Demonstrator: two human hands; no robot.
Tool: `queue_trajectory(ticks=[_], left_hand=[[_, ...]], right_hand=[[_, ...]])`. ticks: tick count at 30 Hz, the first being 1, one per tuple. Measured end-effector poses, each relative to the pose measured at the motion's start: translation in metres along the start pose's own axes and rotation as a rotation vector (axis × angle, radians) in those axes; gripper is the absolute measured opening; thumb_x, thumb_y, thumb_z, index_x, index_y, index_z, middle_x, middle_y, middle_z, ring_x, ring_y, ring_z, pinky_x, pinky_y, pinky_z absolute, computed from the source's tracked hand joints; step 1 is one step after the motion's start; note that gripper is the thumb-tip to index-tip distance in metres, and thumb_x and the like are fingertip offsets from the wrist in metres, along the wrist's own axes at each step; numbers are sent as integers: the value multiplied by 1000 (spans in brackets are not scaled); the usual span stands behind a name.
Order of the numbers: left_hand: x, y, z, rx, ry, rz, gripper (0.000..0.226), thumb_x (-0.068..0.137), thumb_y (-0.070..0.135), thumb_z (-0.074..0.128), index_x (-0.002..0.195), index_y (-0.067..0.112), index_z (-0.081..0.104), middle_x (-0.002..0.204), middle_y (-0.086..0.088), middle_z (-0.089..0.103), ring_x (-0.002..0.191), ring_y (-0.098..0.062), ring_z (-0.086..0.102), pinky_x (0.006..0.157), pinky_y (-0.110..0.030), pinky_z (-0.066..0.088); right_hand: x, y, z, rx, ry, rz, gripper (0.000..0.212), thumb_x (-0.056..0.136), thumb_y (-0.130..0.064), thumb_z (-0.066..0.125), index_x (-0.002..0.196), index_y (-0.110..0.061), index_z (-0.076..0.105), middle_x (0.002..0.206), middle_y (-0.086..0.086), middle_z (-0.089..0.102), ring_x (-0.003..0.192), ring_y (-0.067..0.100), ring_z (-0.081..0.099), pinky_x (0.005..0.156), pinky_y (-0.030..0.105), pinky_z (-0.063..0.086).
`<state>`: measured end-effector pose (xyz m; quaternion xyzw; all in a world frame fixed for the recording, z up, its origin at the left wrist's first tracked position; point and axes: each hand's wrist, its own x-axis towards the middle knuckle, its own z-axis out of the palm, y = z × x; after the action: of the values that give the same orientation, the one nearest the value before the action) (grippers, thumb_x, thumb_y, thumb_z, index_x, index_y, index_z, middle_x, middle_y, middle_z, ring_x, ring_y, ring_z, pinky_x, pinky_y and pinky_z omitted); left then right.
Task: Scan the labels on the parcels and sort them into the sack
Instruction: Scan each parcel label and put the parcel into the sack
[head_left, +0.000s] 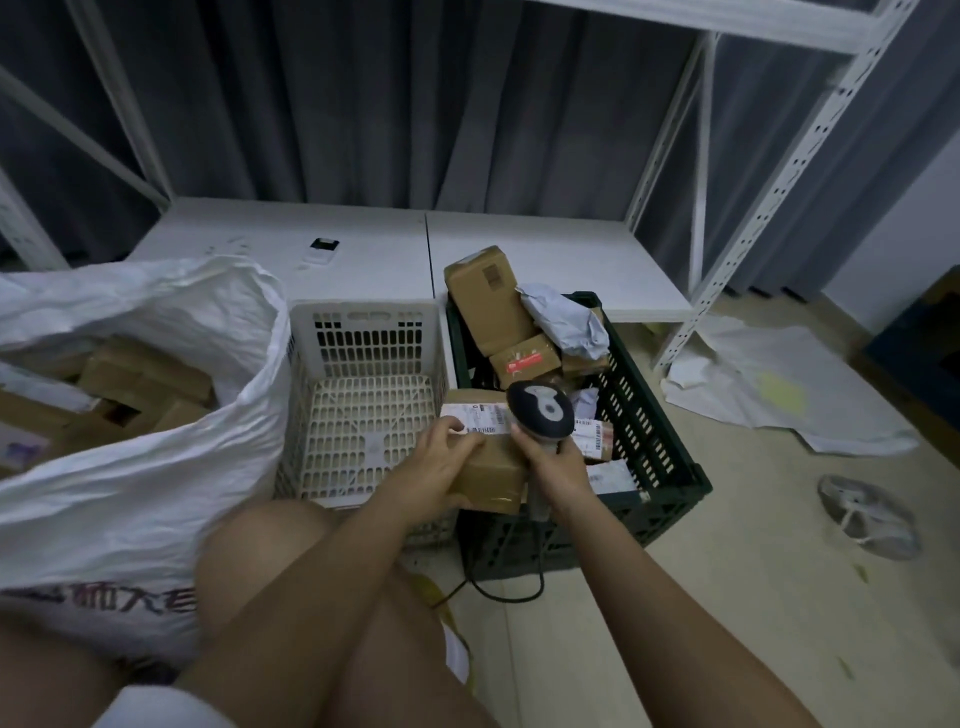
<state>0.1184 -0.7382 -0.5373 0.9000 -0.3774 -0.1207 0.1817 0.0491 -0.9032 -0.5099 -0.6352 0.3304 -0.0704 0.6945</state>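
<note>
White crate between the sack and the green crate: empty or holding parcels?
Empty. The white crate's perforated floor shows bare, no parcels on it; only its near edge is hidden by the person's arm.

Single head-worn wide-angle view, looking forward and down from above seated knees, close over both hands at frame centre, white sack at left, crates ahead, shelving and curtain beyond

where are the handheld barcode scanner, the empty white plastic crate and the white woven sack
handheld barcode scanner (543, 410), head view, on its rounded head
empty white plastic crate (363, 332), head view, on its far wall
white woven sack (130, 493), head view, on its near side
</note>
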Motion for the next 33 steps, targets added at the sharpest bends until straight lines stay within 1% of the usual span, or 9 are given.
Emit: queue_trajectory(ticks=[3,5,8,12,16,22,27,29,33], left_hand=[[4,3,11,-400,-44,-233,93,77,56,69,147,29,14,152,6,1,138,-25,22,110,-40,33],[13,3,14,-582,21,-439,91,82,61,61,150,25,13,156,3,2,140,-26,25,111,-39,30],[28,-8,14,-777,35,-636,83,89,59,51,150,14,19,153,-10,29,133,-31,40,108,-39,37],[34,-18,15,-861,-72,-742,59,97,50,44,138,9,46,135,-11,54,113,-29,57,86,-31,46],[39,-12,11,-1216,-69,-862,45,94,45,55,127,18,41,114,-8,56,89,-23,56,66,-34,48],[43,-6,7,-1364,-177,-807,43,91,24,57,129,24,38,108,-12,53,84,-25,55,57,-35,51],[52,-1,1,-1334,-72,-705,79,87,8,63,144,32,15,118,-6,53,94,-21,57,62,-36,52],[54,2,0,-1335,-33,-672,90,86,4,64,148,34,5,129,-7,51,96,-21,58,64,-39,53],[50,15,1,-1277,-38,-606,108,81,-6,64,147,43,-6,133,-1,47,116,-29,53,64,-40,57]], right_hand=[[8,17,1,-36,-12,-39,57,85,-18,75,135,-6,51,122,6,60,103,18,55,74,17,46],[13,27,1,-43,1,-43,62,83,-20,76,138,-7,50,129,7,59,108,18,55,82,25,45],[17,36,2,-50,5,-61,65,83,-26,77,139,-11,48,129,4,57,114,21,54,89,31,44],[20,47,-4,-121,25,-98,64,81,-27,79,137,-11,51,130,5,58,118,21,54,94,31,44],[26,51,-10,-160,95,-126,63,77,-23,83,131,-12,52,120,2,60,110,17,55,90,31,45],[34,50,-23,-117,147,-97,55,75,-19,84,123,-9,60,113,2,66,104,18,62,82,28,48],[40,28,-36,-50,138,-109,39,84,-13,76,119,-10,59,109,2,64,95,14,59,67,10,47],[46,23,-37,-14,132,-112,39,83,-13,77,118,-13,59,109,1,64,99,17,61,70,14,48],[47,23,-30,-57,193,-153,51,68,-16,86,111,-26,60,118,4,66,112,24,61,95,44,52]])
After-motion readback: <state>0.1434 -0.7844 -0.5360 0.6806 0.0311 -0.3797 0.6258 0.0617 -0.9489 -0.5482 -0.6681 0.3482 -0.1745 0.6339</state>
